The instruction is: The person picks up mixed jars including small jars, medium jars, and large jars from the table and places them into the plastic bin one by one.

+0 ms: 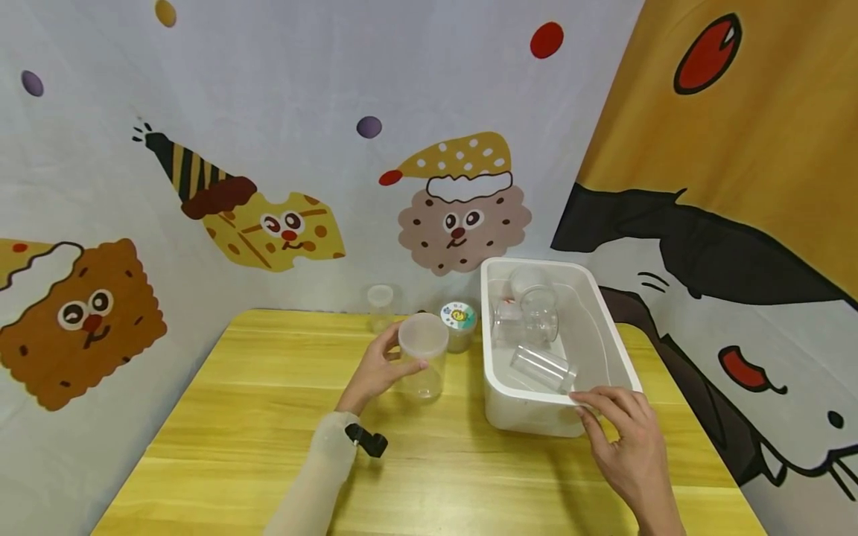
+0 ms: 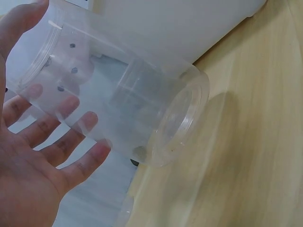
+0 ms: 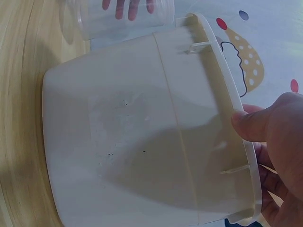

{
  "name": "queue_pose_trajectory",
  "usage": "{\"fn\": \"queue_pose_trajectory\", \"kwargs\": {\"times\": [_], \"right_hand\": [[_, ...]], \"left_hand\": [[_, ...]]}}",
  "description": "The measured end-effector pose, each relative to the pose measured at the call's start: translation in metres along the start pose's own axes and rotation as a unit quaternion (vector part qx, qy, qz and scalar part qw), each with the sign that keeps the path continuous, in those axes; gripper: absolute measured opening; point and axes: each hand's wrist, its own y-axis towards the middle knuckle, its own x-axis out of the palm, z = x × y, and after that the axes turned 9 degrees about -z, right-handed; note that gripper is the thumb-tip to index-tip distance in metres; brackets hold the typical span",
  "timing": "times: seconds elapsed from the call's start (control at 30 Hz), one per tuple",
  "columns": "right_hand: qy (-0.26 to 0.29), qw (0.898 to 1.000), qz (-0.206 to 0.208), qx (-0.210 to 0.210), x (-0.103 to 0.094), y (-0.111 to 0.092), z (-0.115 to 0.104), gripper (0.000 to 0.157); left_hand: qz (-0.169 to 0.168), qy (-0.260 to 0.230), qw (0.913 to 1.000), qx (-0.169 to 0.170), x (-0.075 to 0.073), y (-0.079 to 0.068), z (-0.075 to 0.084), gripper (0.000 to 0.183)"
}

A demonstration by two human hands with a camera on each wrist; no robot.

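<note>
A: What's the left hand (image 1: 375,370) doing?
B: Just beyond it is a small, clear round jar with a white lid (image 1: 380,299); its thumb and spread fingers grip a large, clear plastic cylinder jar (image 1: 424,344).
A: Any danger?
B: A loose fingertip hold could let it slip, bumping the colourful-lidded round jar (image 1: 459,318) right of that hand.
A: The right hand (image 1: 628,441)?
B: Pinching the near rim of the white rectangular plastic bin (image 1: 529,413); a jerk might roll the clear plastic jars (image 1: 540,365) inside.
</note>
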Motion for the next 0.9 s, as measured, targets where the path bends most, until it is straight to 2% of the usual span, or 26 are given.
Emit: {"fn": "queue_pose_trajectory", "kwargs": {"times": [0.43, 0.63, 0.9], "right_hand": [[0.007, 1.000, -0.014, 0.010, -0.001, -0.001, 0.002, 0.031], [0.008, 1.000, -0.001, -0.008, 0.000, 0.000, 0.004, 0.031], [0.011, 1.000, -0.003, -0.002, 0.000, 0.000, 0.004, 0.032]], "left_hand": [[-0.010, 0.026, 0.9994, 0.018, -0.005, 0.011, 0.015, 0.077], [-0.018, 0.030, 0.9990, 0.029, -0.004, 0.018, 0.026, 0.077], [-0.031, 0.045, 0.9976, 0.042, -0.001, 0.028, 0.042, 0.077]]}}
